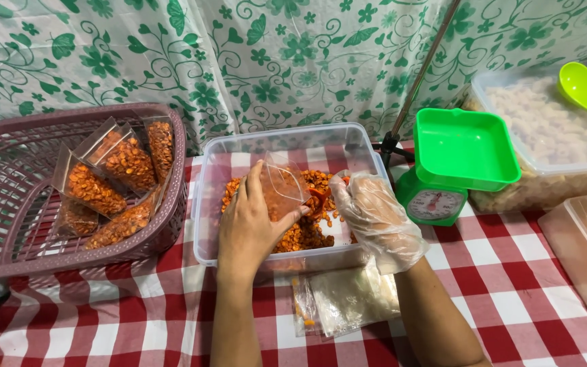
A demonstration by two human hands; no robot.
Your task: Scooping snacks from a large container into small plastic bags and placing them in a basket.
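Over the tub (205, 204) at counter centre: left hand (249, 228) fingers pinch the bag (281, 189) open; gloved right hand (375, 217) fingers closed on an orange scoop (316, 198). Keep bag mouth low, wide, over snacks (307, 231).

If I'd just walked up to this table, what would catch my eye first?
Probably the clear plastic tub of orange snack pieces at the centre, where the bare left hand holds a small clear bag open and the gloved right hand fills it. Next, the bright green kitchen scale to the right.
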